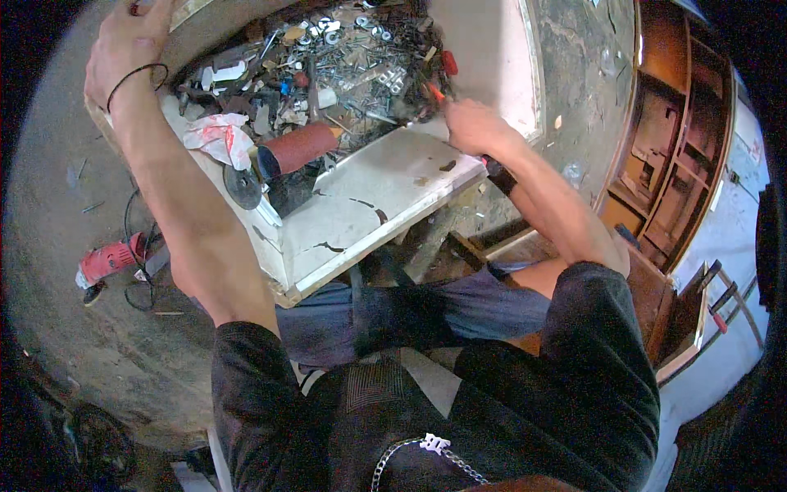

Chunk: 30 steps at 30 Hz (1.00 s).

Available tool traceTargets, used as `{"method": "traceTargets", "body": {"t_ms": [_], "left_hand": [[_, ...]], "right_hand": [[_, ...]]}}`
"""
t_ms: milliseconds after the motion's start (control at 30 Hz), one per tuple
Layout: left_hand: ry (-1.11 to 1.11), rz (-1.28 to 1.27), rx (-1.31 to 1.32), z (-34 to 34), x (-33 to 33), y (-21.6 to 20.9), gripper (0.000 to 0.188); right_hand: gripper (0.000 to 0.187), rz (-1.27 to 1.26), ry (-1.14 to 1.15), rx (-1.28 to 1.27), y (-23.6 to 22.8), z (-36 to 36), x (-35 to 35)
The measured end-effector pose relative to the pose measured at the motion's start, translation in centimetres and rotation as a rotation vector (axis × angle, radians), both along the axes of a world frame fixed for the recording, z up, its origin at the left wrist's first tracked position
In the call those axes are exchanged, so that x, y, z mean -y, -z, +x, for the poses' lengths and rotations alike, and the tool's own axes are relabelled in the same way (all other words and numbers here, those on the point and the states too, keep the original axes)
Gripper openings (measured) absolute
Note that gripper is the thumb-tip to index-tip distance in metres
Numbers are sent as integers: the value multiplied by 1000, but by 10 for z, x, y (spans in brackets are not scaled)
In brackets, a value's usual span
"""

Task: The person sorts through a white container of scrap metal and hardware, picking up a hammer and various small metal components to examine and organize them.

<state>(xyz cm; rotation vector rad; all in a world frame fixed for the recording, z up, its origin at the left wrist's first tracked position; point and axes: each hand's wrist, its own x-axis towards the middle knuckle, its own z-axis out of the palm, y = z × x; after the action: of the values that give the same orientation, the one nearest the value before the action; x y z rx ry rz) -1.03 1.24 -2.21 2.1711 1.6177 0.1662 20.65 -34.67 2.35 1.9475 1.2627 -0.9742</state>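
Where the right hand (477, 129) is curled about an orange handle (435, 92), that handle pokes out over the right side of a hardware pile (361, 74) in a white tray (393, 193); the left hand (123, 43) is at the tray's far left edge, its grip impossible to tell. Nearer lie a red roll (299, 150), a crumpled bag (220, 138) and a black disc (242, 187), with a red grinder (113, 260) on the floor (49, 205) to the left
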Motion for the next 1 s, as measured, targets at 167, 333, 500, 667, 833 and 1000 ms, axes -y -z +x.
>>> {"method": "traceTargets", "body": {"t_ms": [167, 333, 500, 667, 833, 1000], "left_hand": [[8, -21, -11, -4, -7, 2, 67], [-17, -27, -55, -5, -2, -3, 67], [-24, -56, -19, -1, -3, -1, 69], [-36, 7, -58, 0, -3, -1, 68], [-40, -28, -57, 0, -5, -5, 68], [-46, -20, -22, 3, -4, -1, 68]], "right_hand": [[29, -6, 300, -290, -29, -30, 0], [33, 160, 324, -354, -69, -59, 4], [30, 119, 331, -120, -71, -21, 16], [29, 102, 323, 12, -38, -12, 24], [20, 234, 121, -165, -5, -84, -15], [21, 326, 192, -400, -14, -132, -37]]}}
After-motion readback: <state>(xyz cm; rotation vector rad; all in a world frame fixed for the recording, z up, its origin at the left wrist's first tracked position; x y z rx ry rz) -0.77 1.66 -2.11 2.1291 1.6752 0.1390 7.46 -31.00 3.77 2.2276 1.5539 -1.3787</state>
